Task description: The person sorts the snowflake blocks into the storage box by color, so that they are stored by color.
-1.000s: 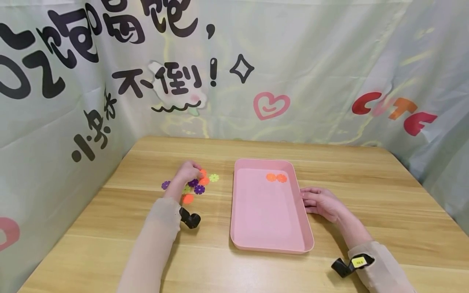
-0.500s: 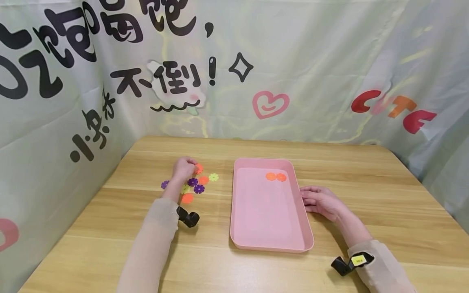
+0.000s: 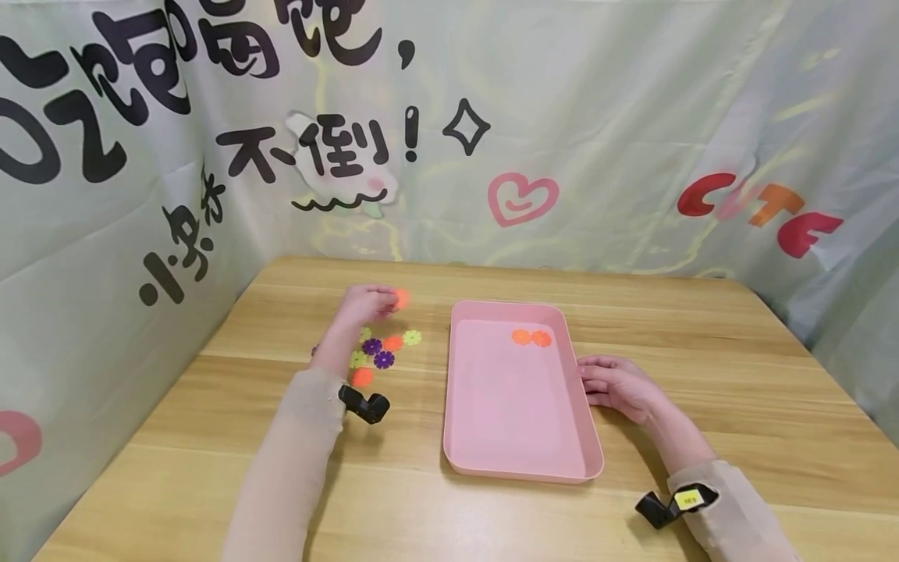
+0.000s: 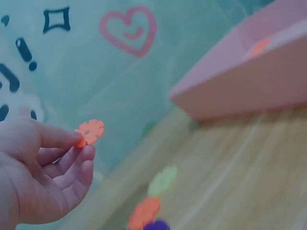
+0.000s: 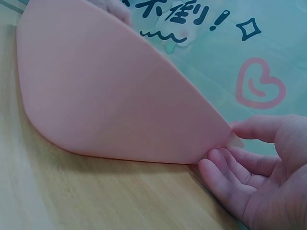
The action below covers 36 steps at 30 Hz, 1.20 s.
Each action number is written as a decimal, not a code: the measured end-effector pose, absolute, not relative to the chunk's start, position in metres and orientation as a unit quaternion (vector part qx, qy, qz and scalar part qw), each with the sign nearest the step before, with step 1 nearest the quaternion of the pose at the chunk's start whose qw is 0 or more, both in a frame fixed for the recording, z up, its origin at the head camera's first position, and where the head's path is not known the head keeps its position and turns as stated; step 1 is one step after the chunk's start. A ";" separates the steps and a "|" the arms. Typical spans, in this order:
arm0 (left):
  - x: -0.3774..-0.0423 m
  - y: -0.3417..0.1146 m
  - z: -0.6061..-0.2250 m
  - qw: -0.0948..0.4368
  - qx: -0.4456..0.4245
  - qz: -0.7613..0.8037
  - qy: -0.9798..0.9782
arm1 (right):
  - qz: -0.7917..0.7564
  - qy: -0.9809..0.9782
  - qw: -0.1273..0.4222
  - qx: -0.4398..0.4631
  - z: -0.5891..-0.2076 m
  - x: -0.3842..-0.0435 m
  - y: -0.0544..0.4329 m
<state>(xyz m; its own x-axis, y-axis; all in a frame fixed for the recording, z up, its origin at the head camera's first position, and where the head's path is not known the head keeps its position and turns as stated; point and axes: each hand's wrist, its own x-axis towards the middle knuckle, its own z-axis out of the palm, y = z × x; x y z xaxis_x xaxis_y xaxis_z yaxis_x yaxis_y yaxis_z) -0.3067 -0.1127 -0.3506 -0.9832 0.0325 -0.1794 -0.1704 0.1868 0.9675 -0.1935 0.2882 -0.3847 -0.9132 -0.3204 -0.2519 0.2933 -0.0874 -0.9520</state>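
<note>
My left hand [image 3: 368, 303] pinches an orange snowflake building disc [image 4: 91, 132] between thumb and fingers, raised over the table's left side. Below it lies a loose group of several discs, among them a purple disc [image 3: 383, 360], a yellow-green disc [image 3: 412, 337] and an orange disc [image 3: 362, 377]; the forearm hides part of the group. A pink rectangular tray [image 3: 506, 414] stands right of them. Inside, near its far right corner, two orange discs [image 3: 531, 338] lie side by side. The fingers of my right hand [image 3: 621, 390] touch the tray's right wall from outside.
The wooden table [image 3: 737, 390] extends beyond the tray on the right and in front. A printed curtain [image 3: 604, 117] hangs behind and along both sides. Each wrist carries a black camera mount, such as the left mount [image 3: 364, 404].
My left hand has lifted the orange disc off the group and carried it up and slightly right. The lifted disc uncovers another yellow-green disc. My right hand stays at the tray.
</note>
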 end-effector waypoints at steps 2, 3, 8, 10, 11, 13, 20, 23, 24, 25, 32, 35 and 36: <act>-0.306 -0.106 -0.347 0.090 -0.034 0.658 0.747 | -0.738 0.642 0.208 -0.010 -0.384 -0.193 0.288; -0.305 -0.102 -0.345 0.094 -0.030 0.666 0.739 | -0.738 0.642 0.208 -0.009 -0.384 -0.193 0.288; -0.301 -0.085 -0.338 0.115 -0.017 0.680 0.724 | -0.736 0.646 0.204 0.001 -0.383 -0.194 0.287; -0.301 -0.078 -0.336 0.118 -0.011 0.674 0.729 | -0.734 0.648 0.203 0.005 -0.382 -0.195 0.287; -0.301 -0.075 -0.336 0.119 -0.009 0.672 0.731 | -0.734 0.648 0.203 0.007 -0.382 -0.195 0.287; -0.300 -0.068 -0.334 0.121 -0.003 0.669 0.733 | -0.736 0.646 0.202 0.013 -0.382 -0.195 0.287; -0.296 -0.038 -0.329 0.140 0.004 0.678 0.722 | -0.742 0.639 0.202 0.022 -0.381 -0.194 0.287; -0.295 -0.024 -0.330 0.151 0.003 0.673 0.724 | -0.741 0.639 0.203 0.022 -0.381 -0.194 0.287; -0.294 -0.020 -0.331 0.154 0.002 0.669 0.727 | -0.742 0.639 0.203 0.023 -0.381 -0.194 0.287; -0.294 -0.015 -0.332 0.157 0.001 0.666 0.729 | -0.742 0.638 0.203 0.023 -0.381 -0.193 0.287; -0.294 0.016 -0.336 0.164 0.001 0.646 0.745 | -0.745 0.634 0.204 0.017 -0.382 -0.193 0.288; -0.293 0.028 -0.336 0.158 -0.005 0.641 0.751 | -0.745 0.635 0.204 0.015 -0.381 -0.193 0.288; -0.294 0.032 -0.337 0.155 -0.009 0.640 0.753 | -0.744 0.636 0.205 0.014 -0.381 -0.193 0.288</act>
